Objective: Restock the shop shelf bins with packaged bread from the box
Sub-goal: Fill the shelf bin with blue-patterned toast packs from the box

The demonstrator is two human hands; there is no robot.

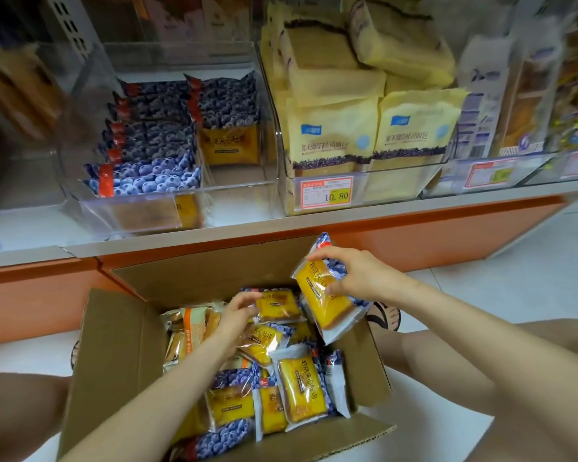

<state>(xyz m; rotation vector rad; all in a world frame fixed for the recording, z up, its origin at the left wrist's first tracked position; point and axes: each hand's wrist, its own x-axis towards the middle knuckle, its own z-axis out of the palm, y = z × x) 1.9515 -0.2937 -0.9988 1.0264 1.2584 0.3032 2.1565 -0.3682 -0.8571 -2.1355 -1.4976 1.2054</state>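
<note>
Shelf bins [237,195] above box [121,345] of bread [301,391]

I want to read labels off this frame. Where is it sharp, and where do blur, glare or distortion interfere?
Head view: the price tag is sharp mid-frame; the packs at top right are smeared; the clear bin front shows pale glare; the shelf edge bows from the wide lens.

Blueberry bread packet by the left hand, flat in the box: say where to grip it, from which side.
Pinch the flat packet by its left edge, from above-left: it lies level, and the raised packet in the right hand crowds its right side.
</note>
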